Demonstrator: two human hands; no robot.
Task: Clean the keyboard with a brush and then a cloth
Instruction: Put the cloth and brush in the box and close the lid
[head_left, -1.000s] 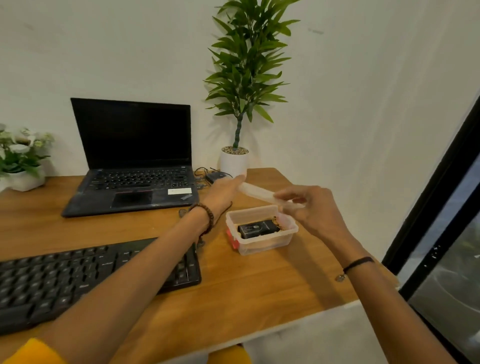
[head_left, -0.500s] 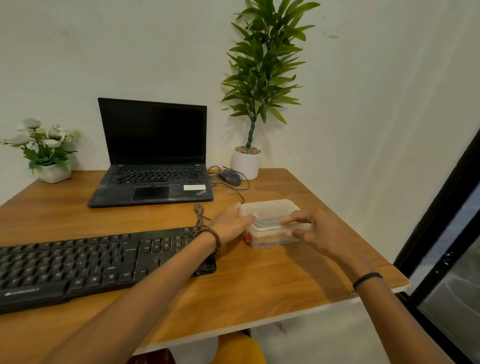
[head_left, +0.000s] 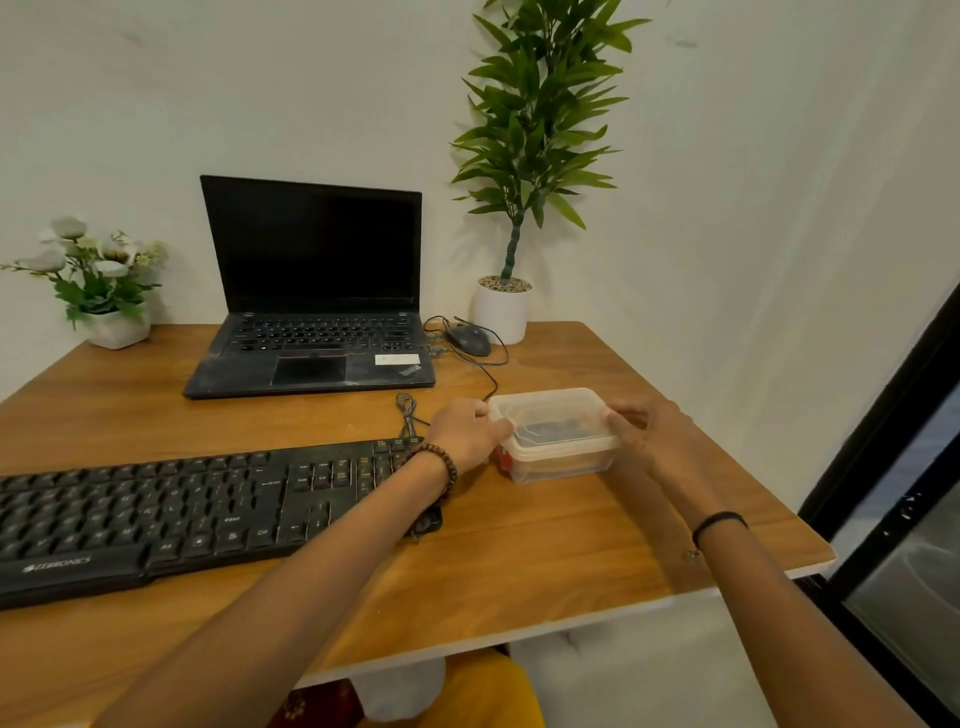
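A clear plastic box (head_left: 566, 457) with its lid (head_left: 550, 410) on stands on the wooden desk (head_left: 519, 561), right of the black keyboard (head_left: 197, 504). My left hand (head_left: 467, 431) grips the box's left edge, thumb on the lid's rim. My right hand (head_left: 649, 431) grips its right edge, fingers curled over the lid. A dark object and something red show dimly through the plastic. No brush or cloth is visible outside the box.
An open black laptop (head_left: 311, 291) sits at the back, with a black mouse (head_left: 467, 340) and its cable beside it. A potted plant (head_left: 504, 306) and a white flower pot (head_left: 111, 325) stand by the wall. The desk's right edge is near a dark door frame (head_left: 883, 415).
The lid, held up above the open box a second ago, now sits on the box. Both hands came down onto its edges. The view shifted left.
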